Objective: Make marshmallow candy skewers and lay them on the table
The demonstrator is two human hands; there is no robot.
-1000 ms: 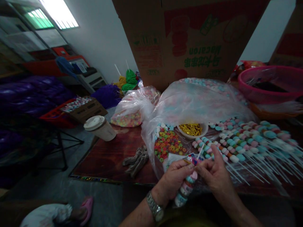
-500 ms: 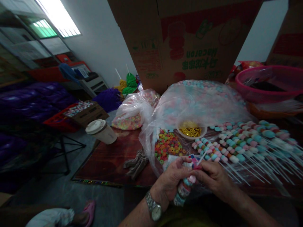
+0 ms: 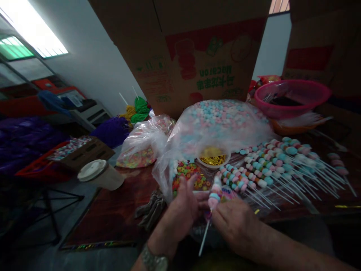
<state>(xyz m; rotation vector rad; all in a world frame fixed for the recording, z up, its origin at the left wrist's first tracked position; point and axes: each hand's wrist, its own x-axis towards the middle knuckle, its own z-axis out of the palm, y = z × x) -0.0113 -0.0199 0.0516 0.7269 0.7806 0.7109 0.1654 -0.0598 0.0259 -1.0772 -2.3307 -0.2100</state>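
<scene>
A marshmallow skewer (image 3: pixel 215 194) in pink, blue and white stands tilted in front of me, candies away from me, its white stick (image 3: pixel 204 239) pointing toward my body. My right hand (image 3: pixel 235 224) grips it just below the lowest marshmallow. Fingers stretched out, my left hand (image 3: pixel 184 210) is beside and behind the skewer, with some fingers partly hidden by it. A printed wrapper (image 3: pixel 228 192) shows behind the candies. To the right, many finished-looking marshmallow skewers (image 3: pixel 270 165) lie in a row, their sticks toward me.
Loose ring candies (image 3: pixel 187 171) lie near a bowl of gold twist ties (image 3: pixel 213 160). Behind are a big bag of marshmallows (image 3: pixel 222 120) and a pink basin (image 3: pixel 290 109). Grey gloves (image 3: pixel 152 209) and a lidded cup (image 3: pixel 103 175) sit to the left. A cardboard box (image 3: pixel 186 56) stands at the back.
The held skewer has swung round: its candies pointed toward me and now point away. My left hand has loosened and spread its fingers. The whole view has shifted to the right.
</scene>
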